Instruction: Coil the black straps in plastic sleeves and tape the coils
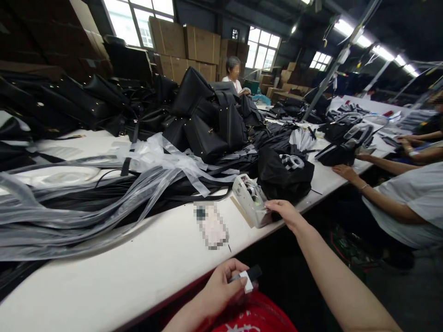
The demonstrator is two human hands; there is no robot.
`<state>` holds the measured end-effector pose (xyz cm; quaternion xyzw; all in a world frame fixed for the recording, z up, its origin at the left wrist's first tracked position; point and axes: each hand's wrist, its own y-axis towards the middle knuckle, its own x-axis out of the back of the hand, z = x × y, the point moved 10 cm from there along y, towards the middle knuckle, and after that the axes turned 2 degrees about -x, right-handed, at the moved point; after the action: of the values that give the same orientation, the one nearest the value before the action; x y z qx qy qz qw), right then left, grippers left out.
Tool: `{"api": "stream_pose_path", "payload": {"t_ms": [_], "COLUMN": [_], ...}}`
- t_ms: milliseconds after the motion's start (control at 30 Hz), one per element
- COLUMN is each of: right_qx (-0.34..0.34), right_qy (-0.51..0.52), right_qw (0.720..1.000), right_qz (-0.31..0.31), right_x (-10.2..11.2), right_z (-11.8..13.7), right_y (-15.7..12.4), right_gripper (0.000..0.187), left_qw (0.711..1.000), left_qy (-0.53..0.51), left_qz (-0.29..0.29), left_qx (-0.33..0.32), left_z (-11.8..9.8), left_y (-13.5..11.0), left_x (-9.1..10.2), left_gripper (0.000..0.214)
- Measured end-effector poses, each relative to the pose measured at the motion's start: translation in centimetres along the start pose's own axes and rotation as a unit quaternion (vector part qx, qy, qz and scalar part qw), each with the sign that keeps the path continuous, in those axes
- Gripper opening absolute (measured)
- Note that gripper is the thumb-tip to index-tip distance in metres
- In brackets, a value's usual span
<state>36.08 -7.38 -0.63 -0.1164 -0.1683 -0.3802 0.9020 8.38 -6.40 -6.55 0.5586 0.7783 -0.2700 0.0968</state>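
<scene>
My left hand [224,283], low in front of my body, is closed around a black strap [255,273]. A white piece of tape or label [247,282] is wrapped over the strap beside my thumb. At the table's front edge stands a white tape dispenser [242,186]. My right hand [285,213] reaches to its near end, thumb and finger pinched together at the outlet. Whatever lies between those fingertips is too small to make out. A phone-like object [212,228], blurred out, lies on the table left of the dispenser.
Long black straps in clear plastic film [104,207] spread over the left side of the white table [104,286]. Black bags [204,124] are heaped behind. A black plastic bag [284,177] sits beyond the dispenser. To the right, a co-worker's hands [346,173] touch a black bag.
</scene>
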Motion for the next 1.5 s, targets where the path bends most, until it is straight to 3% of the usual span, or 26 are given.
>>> {"api": "stream_pose_path", "payload": {"t_ms": [233,367,500,667,800,933,1067,1400,1500], "right_qx": [0.049,-0.040,-0.078,-0.103,-0.070,-0.050,-0.089,-0.141,-0.144], "right_qy": [0.021,0.041,0.060,0.057,0.102,0.170,0.184,0.150,0.141], "right_qw": [0.997,0.998,0.995,0.992,0.992,0.981,0.973,0.971,0.969], "right_qz": [-0.062,-0.038,-0.034,-0.054,0.003,0.074,0.104,0.124,0.146], "right_x": [2.0,1.2,0.6,0.8,-2.0,-5.9,-8.1,-9.8,-10.3], "right_z": [1.4,-1.6,-3.6,-3.8,0.0,3.7,3.3,1.2,1.1], "right_y": [-3.4,-5.1,-5.0,-6.3,-10.4,-13.7,-14.4,-14.2,-14.6], "right_gripper": [0.039,0.048,0.052,0.047,0.041,0.034,0.036,0.042,0.041], "left_qw": [1.000,0.999,0.999,0.984,0.952,0.930,0.927,0.935,0.930], "left_qy": [0.019,-0.023,-0.012,0.104,0.202,0.247,0.252,0.232,0.231], "left_qz": [0.008,0.016,-0.007,-0.063,-0.130,-0.157,-0.162,-0.164,-0.199], "left_qx": [-0.014,-0.023,-0.049,-0.131,-0.189,-0.222,-0.225,-0.213,-0.206], "left_z": [0.3,-0.2,-2.8,-6.7,-8.1,-8.5,-8.4,-7.7,-7.1], "left_y": [0.5,1.0,1.1,0.9,0.9,0.9,0.8,0.3,0.2], "left_x": [0.5,0.3,-0.2,0.1,0.9,0.8,0.6,1.4,1.9], "left_gripper": [0.056,0.051,0.049,0.042,0.029,0.024,0.025,0.024,0.023]}}
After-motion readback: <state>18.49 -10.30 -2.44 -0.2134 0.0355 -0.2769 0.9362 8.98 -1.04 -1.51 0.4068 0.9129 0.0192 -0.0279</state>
